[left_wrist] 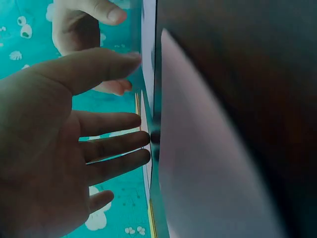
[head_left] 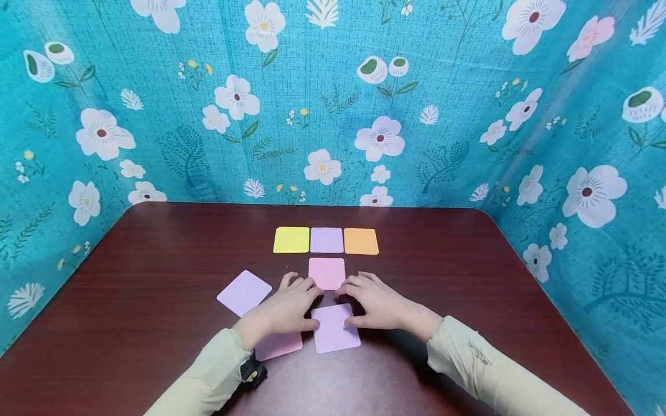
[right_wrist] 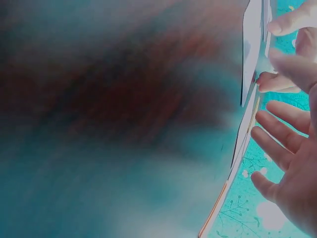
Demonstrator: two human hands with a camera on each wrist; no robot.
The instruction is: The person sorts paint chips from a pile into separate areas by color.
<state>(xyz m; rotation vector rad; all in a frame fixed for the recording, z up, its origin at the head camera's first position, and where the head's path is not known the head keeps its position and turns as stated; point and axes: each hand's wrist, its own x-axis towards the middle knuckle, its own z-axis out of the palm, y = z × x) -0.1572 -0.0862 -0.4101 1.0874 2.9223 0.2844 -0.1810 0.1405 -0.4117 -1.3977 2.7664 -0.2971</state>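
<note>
A lavender square card (head_left: 335, 341) lies slightly turned on the dark table between the two hands. My left hand (head_left: 283, 306) is left of it, thumb tip right at its left edge. From the right comes my right hand (head_left: 377, 303), its thumb overlapping the card's upper right edge in the head view. Fingertips of both hands are near the lower corners of a pink card (head_left: 326, 273) just beyond. In the wrist views the left fingers (left_wrist: 116, 148) and right fingers (right_wrist: 277, 144) are spread and fairly straight, gripping nothing.
Behind the pink card, yellow (head_left: 291, 240), lavender (head_left: 326, 240) and orange cards (head_left: 361, 241) form a row. Another lavender card (head_left: 243, 290) lies tilted at left. A pink card (head_left: 281, 346) is partly hidden under the left wrist. A flowered teal cloth (head_left: 291, 133) hangs around the table (head_left: 447, 248).
</note>
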